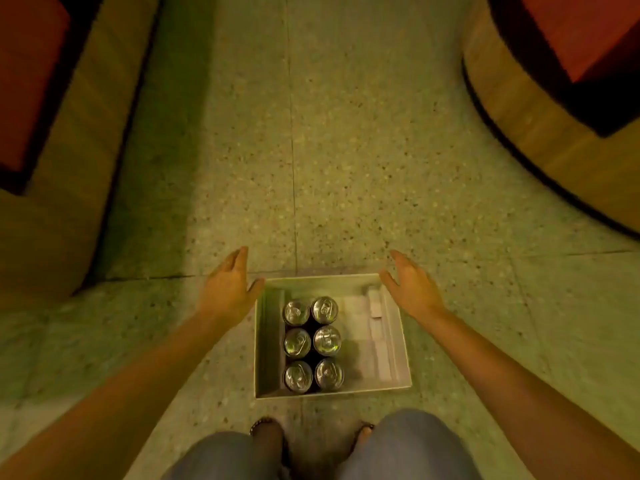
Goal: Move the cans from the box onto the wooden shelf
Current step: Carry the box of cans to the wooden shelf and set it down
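Observation:
A white open box (pixel 398 344) sits on the speckled floor in front of my feet. Several silver-topped cans (pixel 313 342) stand upright in two columns in its left half; the right half holds white packing pieces. My left hand (pixel 228 289) hovers open just outside the box's far left corner, thumb near the rim. Over the far right corner my right hand (pixel 410 289) is also open, fingers spread. Neither hand holds anything. No shelf surface is clearly identifiable.
Wooden furniture with a dark red top (pixel 52 133) stands at the left. A rounded wooden piece with a red top (pixel 554 98) is at the upper right. Terrazzo floor (pixel 346 150) stretches ahead between them. My knees and sandalled feet (pixel 263 427) are below the box.

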`<act>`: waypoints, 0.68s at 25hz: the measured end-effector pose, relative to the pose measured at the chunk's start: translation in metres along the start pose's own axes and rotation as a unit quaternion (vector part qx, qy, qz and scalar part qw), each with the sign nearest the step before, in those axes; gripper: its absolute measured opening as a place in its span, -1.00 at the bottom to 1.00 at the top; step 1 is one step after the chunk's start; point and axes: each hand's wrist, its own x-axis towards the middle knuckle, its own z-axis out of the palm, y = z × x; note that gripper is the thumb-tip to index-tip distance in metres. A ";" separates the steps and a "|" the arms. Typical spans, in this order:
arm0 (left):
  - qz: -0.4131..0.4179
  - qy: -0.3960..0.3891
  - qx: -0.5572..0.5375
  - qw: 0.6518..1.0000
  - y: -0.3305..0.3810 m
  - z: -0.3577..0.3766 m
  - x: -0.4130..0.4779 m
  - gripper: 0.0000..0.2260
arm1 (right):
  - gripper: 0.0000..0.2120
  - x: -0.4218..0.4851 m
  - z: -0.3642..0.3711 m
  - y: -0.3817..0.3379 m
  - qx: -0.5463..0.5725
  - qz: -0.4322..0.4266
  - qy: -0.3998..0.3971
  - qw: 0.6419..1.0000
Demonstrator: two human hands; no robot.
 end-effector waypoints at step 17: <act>-0.127 0.044 -0.228 0.964 -0.038 0.165 -0.028 -0.32 | -0.46 -0.008 0.128 0.100 0.129 0.093 0.060 0.985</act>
